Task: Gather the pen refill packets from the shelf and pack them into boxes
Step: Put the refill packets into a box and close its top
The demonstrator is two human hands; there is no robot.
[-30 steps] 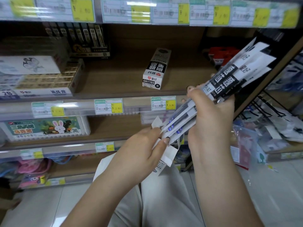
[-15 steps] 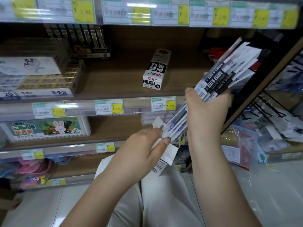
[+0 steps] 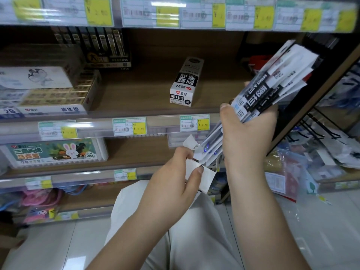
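- Since a second ago, your fanned bundle of black-and-white pen refill packets [image 3: 261,98] has tipped more upright and swung left, now covering more of the red items [image 3: 259,62] at the back of the shelf.
- Head view: your right hand [image 3: 247,133] is clamped around the middle of that bundle, thumb on the near side, fingers wrapped behind, holding it in the air in front of the wooden shelf [image 3: 140,94].
- Your left hand [image 3: 175,178] pinches the white paper flaps at the bundle's lower end between thumb and fingers.
- One white-and-black rectangular cardboard box marked GR1103 [image 3: 185,82] lies on the wooden shelf, left of the bundle and apart from both hands.
- Yellow price tags [image 3: 139,127] line the shelf edge just below the box.
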